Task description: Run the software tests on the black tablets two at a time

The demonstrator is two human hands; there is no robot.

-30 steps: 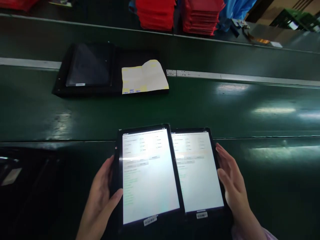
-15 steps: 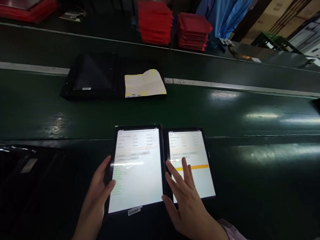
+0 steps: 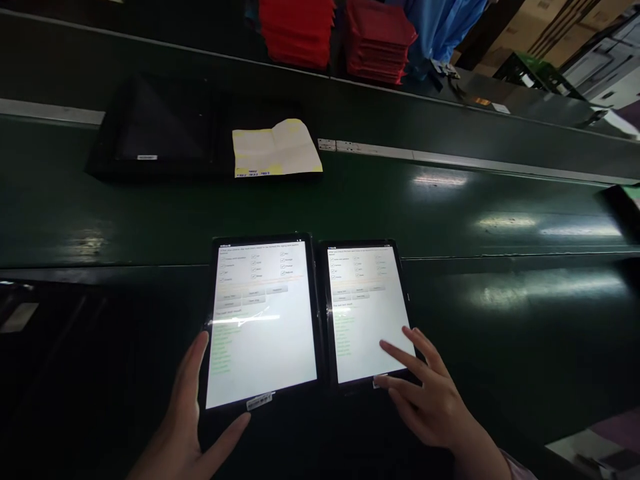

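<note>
Two tablets with lit white screens lie side by side, the left tablet (image 3: 263, 327) and the right tablet (image 3: 367, 320). Both screens list checkboxes, grey buttons and green lines of text. My left hand (image 3: 183, 407) is at the lower left corner of the left tablet, thumb and fingers spread apart; a small white label sits near the thumb tip. Over the lower right of the right tablet is my right hand (image 3: 433, 393), its fingers spread. One fingertip covers part of that tablet's label. Whether the fingers touch the glass I cannot tell.
Beyond the tablets, a dark tablet (image 3: 165, 127) lies on a black base beside a creased white paper (image 3: 277, 150). Two stacks of red pouches (image 3: 297, 33) stand on the far ledge. A metal strip (image 3: 375, 148) crosses the green surface. Dark items lie at left.
My right hand has moved right and down, off the middle of the right tablet, whose orange bar is gone and now shows green text. My left thumb has moved off the left tablet's edge.
</note>
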